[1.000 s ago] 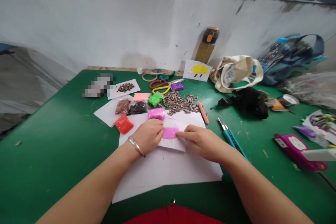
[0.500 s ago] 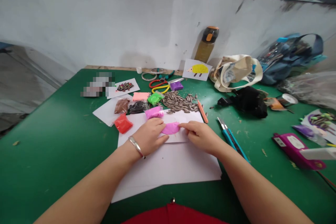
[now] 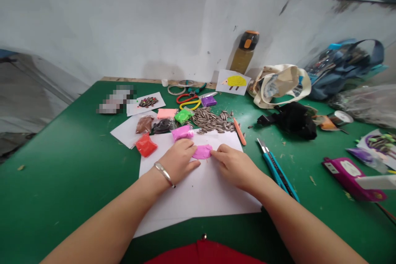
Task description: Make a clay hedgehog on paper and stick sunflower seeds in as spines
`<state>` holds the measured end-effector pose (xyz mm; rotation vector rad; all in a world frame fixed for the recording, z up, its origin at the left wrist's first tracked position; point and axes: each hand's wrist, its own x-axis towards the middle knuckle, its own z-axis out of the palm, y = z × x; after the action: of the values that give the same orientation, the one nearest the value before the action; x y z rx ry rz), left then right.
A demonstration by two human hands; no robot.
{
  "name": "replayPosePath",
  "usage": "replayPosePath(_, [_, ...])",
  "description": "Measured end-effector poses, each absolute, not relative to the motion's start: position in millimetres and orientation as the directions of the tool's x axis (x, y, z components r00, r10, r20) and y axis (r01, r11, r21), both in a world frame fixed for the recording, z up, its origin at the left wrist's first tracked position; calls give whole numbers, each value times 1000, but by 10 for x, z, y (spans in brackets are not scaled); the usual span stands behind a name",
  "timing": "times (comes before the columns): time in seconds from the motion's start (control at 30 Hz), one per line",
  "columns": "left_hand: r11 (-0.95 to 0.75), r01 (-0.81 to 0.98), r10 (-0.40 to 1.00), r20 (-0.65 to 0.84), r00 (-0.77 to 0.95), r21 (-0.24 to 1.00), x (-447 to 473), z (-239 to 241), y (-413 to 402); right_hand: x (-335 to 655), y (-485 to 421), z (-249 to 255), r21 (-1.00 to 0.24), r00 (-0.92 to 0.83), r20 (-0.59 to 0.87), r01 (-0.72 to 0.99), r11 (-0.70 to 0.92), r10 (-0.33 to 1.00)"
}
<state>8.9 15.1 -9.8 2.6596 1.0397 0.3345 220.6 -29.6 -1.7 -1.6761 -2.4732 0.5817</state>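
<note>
A flattened oval of pink modelling clay [image 3: 202,152] lies on white paper [image 3: 198,198] in front of me. My left hand [image 3: 181,160], with a silver bangle at the wrist, rests on the paper. Its fingers are stretched out, touching the clay's left side, and the thumb is apart. With the index finger extended, my right hand [image 3: 232,163] touches the clay's right edge; its other fingers are curled and seem to hold nothing. Just beyond the clay are a pink clay packet [image 3: 182,132] and a pile of striped sunflower seeds [image 3: 210,120].
Red [image 3: 146,144], brown and green clay packets lie to the left. An orange tool [image 3: 239,131] and a blue utility knife [image 3: 276,169] lie right of the paper. Scissors [image 3: 190,101], a hedgehog picture [image 3: 233,82], a bottle [image 3: 245,51] and bags [image 3: 281,86] stand farther back.
My right index finger has shifted slightly down along the clay's right edge. The clay's right end looks blunter. My left hand stays at the clay's left side.
</note>
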Motion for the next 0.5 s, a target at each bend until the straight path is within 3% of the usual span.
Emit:
replayPosePath(0.13, [-702,636,692,97,715,321,90,-97,147,2192,-312,-8,-402,-413,-141,855,329,900])
replayPosePath(0.4, [-712,628,686,118,718,314,90,-92,155,2097,-380,28,-350,-446,-162,860,371,880])
replayPosePath(0.5, [-710,630,687,114,718,314,88,-99,155,2103,-379,28,-413,-463,-152,832,369,873])
